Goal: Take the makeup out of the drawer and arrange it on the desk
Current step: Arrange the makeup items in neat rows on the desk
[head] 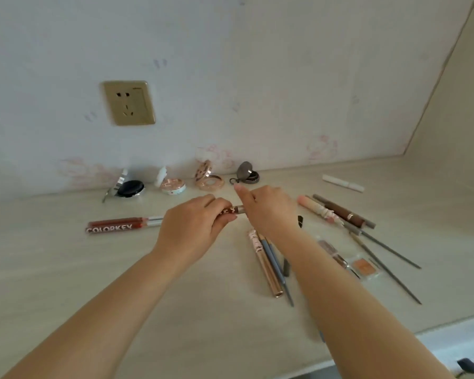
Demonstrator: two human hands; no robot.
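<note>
Pale wood desk (66, 283), patterned makeup tube (231, 210) pinched at centre by left hand (195, 225) and right hand (268, 212), open compacts (173, 184) ranged at 12 o'clock, pencils (378, 242) at 3 o'clock.

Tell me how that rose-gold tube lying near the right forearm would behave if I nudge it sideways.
The rose-gold tube looks round and smooth, so it would probably roll. It lies against the thin blue pencils, which may roll along with it. It appears rigid and likely light; the glossy finish could be slippery.

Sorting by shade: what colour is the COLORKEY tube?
Dark red COLORKEY tube, silver cap; head view.
</note>
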